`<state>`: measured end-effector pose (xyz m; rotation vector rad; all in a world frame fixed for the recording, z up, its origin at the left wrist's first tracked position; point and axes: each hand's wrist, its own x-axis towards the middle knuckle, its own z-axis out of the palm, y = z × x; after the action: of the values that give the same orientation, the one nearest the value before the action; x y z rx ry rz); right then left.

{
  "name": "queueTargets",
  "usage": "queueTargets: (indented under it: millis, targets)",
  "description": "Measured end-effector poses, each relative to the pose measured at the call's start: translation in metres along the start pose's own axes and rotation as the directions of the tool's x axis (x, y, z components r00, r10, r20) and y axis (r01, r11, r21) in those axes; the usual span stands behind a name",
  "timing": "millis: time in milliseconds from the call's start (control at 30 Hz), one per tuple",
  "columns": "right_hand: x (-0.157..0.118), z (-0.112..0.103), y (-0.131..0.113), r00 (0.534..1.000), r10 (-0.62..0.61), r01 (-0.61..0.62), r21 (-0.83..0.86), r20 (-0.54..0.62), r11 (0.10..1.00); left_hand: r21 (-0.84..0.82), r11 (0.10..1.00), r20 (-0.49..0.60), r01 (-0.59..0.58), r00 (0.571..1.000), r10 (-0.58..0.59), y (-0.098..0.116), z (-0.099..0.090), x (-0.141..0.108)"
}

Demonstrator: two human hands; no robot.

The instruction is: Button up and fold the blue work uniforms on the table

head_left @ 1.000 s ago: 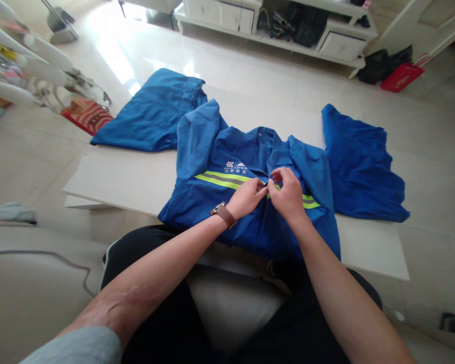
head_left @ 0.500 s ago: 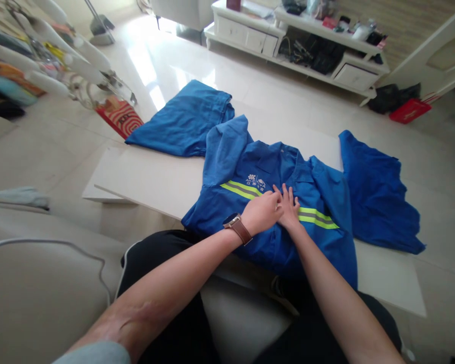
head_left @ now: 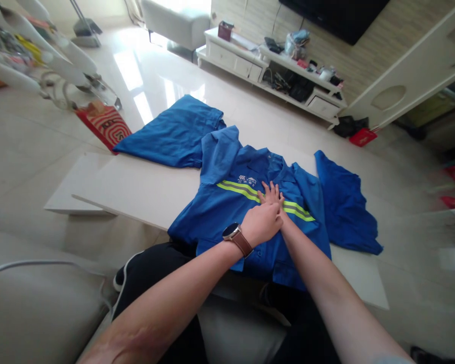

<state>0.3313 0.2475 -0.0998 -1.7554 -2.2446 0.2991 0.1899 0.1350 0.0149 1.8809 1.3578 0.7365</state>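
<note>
Sofa (head_left: 34, 298), pale and smooth, fills the lower left, with a light cable (head_left: 41, 263) lying across it. Black trousers (head_left: 155, 273) show at the near side of the desk (head_left: 155, 184), which is white, low and flat, set at a slant, with a further white part jutting out beneath its left end. Blue jacket (head_left: 208, 217) lies on this surface, front up, collar away from the person, a yellow and grey stripe across the chest. Left hand (head_left: 261, 222), with a watch (head_left: 237, 237) at the wrist, is curled over the base of the right hand (head_left: 271, 194). Right hand is spread, palm down, on the jacket front. Folded blue cloth (head_left: 167, 134) lies to the left, another blue cloth (head_left: 343, 205) to the right.

Red paper bag (head_left: 106, 124) stands beyond the far left corner. Floor (head_left: 250, 116) is glossy tile, reflecting window light. Farther off are a black bag (head_left: 349, 126) and a red bag (head_left: 364, 136), a white cabinet (head_left: 227, 58) carrying small items, a grey seat (head_left: 178, 25) and, on the wall, a television (head_left: 337, 17).

Television is cut off at the top. Left fingertips are partly concealed; whether they pinch anything cannot be told. Lettering on the jacket chest is too blurred to read. Joins between the jacket and both blue cloths are obscured. White tubular objects (head_left: 56, 65) at upper left are smeared, as are the shelves at the right edge.
</note>
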Motion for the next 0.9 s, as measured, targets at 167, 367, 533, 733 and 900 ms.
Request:
queueTargets:
  millis: [167, 367, 533, 733, 900]
  targets:
    - [0.047, -0.051, 0.021, 0.972, 0.228, -0.230, 0.028, 0.053, 0.973, 0.104, 0.994, 0.047, 0.036, 0.998, -0.042, -0.003, 0.001, 0.001]
    - [0.053, -0.103, 0.115, 0.924, 0.281, -0.289, 0.009, -0.261, 0.957, 0.140, 0.990, 0.079, 0.006, 0.997, -0.018, -0.001, 0.005, 0.003]
    - [0.053, -0.115, 0.140, 0.882, 0.220, -0.204, 0.083, -0.417, 0.975, 0.166, 0.985, 0.103, 0.037, 0.993, -0.055, 0.001, 0.010, 0.011]
    - [-0.008, -0.134, 0.136, 0.917, -0.077, 0.091, 0.018, -0.392, 0.996, 0.188, 0.980, 0.132, 0.063, 0.987, -0.089, 0.003, 0.022, 0.017]
    - [-0.081, -0.130, 0.145, 0.882, -0.421, 0.443, -0.072, 0.210, 0.893, 0.226, 0.971, 0.182, 0.079, 0.976, -0.122, 0.004, 0.030, 0.016]
